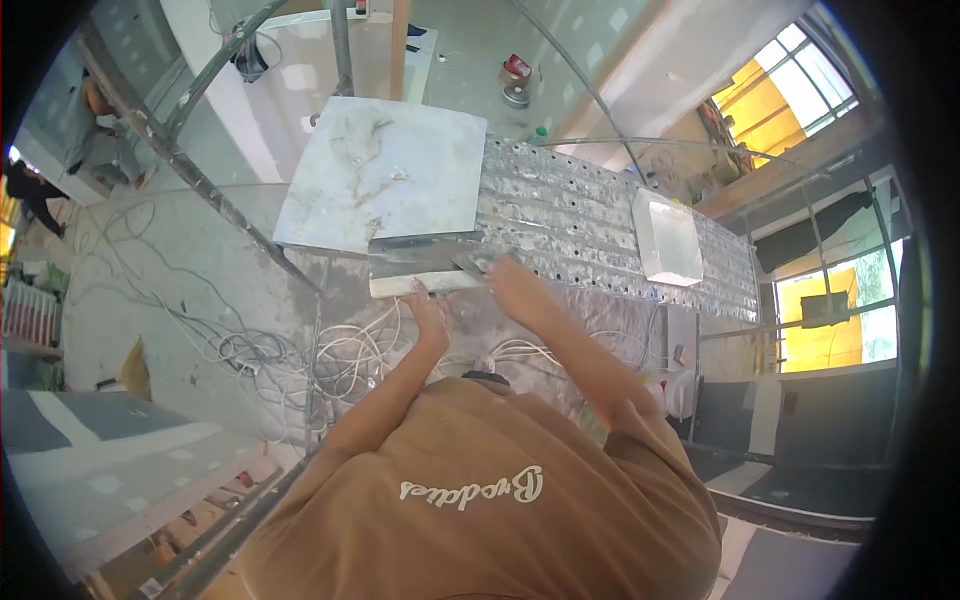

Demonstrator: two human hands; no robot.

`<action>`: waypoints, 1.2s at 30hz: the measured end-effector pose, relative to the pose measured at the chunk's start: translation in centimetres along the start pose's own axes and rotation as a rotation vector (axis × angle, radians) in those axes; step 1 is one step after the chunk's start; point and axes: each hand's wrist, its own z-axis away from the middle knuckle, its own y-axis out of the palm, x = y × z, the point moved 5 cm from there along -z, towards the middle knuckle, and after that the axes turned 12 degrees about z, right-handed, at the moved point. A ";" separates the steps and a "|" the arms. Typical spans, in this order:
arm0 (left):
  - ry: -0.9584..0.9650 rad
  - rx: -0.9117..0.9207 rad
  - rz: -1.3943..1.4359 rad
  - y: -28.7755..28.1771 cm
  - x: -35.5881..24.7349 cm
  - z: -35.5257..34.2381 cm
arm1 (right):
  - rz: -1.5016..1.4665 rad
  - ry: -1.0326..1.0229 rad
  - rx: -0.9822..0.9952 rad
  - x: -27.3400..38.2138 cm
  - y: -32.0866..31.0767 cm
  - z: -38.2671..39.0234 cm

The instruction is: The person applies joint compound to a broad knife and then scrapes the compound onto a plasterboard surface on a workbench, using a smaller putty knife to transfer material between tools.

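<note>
My left hand (430, 315) is closed on the pale lower edge of a long, flat tool with a wide grey metal blade (405, 255), held near the front edge of a white board (310, 215) marked with smears and scraps. My right hand (510, 285) grips a small scraping knife (472, 263) against the right part of that blade; its handle is mostly hidden in my fingers. The board lies on a spattered, perforated metal scaffold plank (555, 220). A white rectangular tray or block (668, 240) sits farther right on the plank.
Scaffold poles (220, 200) frame the plank. Below are coiled cables (260, 350) on the floor and a red-and-grey bucket-like item (515, 80) beyond. Two other people, one crouching (115, 150) and one in dark clothing (35, 190), are at far left. Windows (835, 320) are at right.
</note>
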 end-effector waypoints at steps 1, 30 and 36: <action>-0.055 0.031 0.020 -0.1 0.0 -0.2 | 0.013 0.073 -0.027 1.0 -0.5 -1.8; -0.229 0.096 0.043 -2.0 -0.7 -1.3 | 0.090 0.168 -0.073 3.6 -0.7 -2.7; -0.172 0.079 0.077 -0.5 -0.7 -0.2 | 0.045 0.114 0.139 1.8 -0.7 -0.7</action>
